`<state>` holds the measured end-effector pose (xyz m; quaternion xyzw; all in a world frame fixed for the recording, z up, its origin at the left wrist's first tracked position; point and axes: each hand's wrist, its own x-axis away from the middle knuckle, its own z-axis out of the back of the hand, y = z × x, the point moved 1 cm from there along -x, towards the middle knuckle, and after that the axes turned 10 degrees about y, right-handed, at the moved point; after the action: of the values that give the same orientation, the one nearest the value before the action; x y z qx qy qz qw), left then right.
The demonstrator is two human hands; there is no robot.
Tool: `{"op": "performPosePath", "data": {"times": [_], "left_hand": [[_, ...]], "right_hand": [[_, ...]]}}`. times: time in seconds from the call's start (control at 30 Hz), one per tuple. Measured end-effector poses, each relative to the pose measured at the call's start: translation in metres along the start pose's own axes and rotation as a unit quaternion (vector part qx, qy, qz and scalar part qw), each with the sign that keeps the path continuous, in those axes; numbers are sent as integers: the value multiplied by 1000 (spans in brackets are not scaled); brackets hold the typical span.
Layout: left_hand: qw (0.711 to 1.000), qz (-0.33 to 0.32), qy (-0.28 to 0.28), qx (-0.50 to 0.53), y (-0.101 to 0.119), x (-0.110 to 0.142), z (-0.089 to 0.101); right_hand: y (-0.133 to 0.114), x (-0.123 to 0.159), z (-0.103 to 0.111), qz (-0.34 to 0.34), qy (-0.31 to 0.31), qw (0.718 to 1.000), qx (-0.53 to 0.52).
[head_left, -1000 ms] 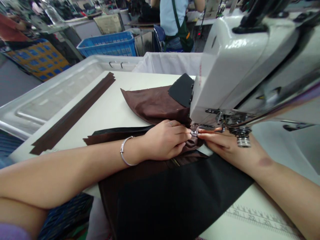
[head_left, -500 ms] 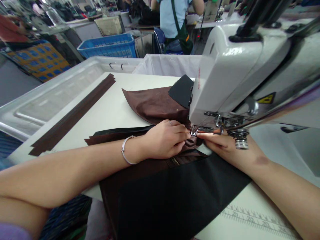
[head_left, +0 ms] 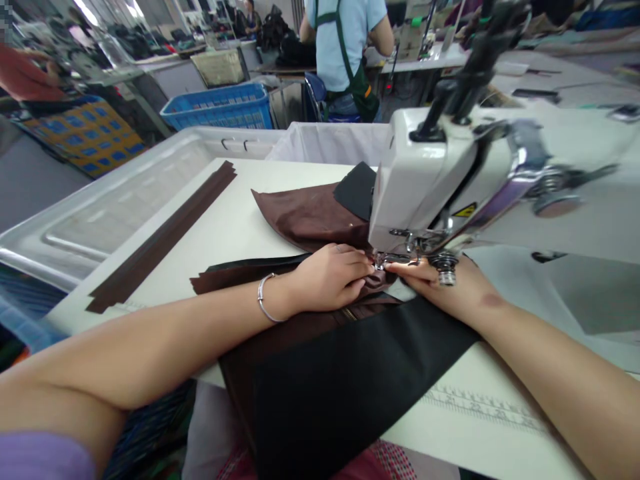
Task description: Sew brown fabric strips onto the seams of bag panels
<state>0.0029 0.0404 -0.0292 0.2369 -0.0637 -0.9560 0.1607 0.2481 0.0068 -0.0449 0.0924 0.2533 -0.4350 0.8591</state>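
Note:
A white sewing machine stands over the work, its presser foot down near the cloth. Just left of the foot, my left hand grips shiny brown lining fabric, fingers bent and held together. From the right, my right hand has its fingertips at the foot, closed on the same lining; the machine's tension knob partly covers it. A black leather-like panel hangs toward me over the table edge. Between panel and left hand shows a brass zipper. The needle tip is too small to make out.
Brown strips lie stacked on the white tabletop, which has a printed ruler near the front. Behind are a clear plastic tray, a white-lined bin and a blue crate. A seated person is further back.
My viewpoint has shifted, so more of the machine's arm and the background shows. Both hands stay at the presser foot, with the fabric in nearly the same place.

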Motion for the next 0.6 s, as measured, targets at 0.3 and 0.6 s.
{"op": "performPosePath", "data": {"times": [0.3,0.6], "left_hand": [[948,168,-121,-240,-21,26,57],[942,36,-327,61,96,22,76]], "right_hand": [[-141,42,61,-64,-45,996,-41],[-55,118,48,-391,91,916,-4]]}}
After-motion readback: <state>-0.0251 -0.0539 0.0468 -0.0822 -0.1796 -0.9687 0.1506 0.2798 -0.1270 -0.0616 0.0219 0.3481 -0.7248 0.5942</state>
